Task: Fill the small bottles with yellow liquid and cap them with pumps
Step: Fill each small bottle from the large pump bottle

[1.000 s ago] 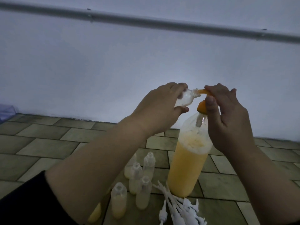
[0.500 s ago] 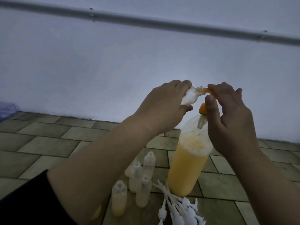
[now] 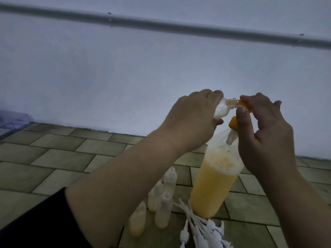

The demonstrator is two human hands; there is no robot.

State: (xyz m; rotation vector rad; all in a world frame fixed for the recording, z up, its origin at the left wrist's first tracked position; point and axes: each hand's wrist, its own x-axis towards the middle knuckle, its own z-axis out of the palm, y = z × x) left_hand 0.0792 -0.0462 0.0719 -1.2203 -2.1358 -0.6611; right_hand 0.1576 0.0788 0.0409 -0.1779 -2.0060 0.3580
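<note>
My left hand (image 3: 189, 120) grips a small clear bottle (image 3: 97, 110), tipped on its side with the neck pointing right. The neck meets the orange pump spout (image 3: 246, 106) of a large bottle of yellow liquid (image 3: 211, 187) standing on the tiled floor. My right hand (image 3: 265, 133) pinches that spout between thumb and fingers, above the orange pump collar (image 3: 233, 123). Orange bubbles show in the small bottle's neck. Several small bottles (image 3: 163, 212) stand on the floor left of the large bottle, one partly filled with yellow (image 3: 137, 219). A heap of white pumps (image 3: 202, 231) lies in front.
A white wall rises close behind, with a grey pipe (image 3: 161, 25) running across it. A clear bluish plastic box (image 3: 12, 122) sits at the far left edge. Greenish tiles (image 3: 62, 158) stretch to the left of the bottles.
Both hands and the small bottle have risen slightly. Orange liquid now shows in the small bottle's neck, where it was clearer before.
</note>
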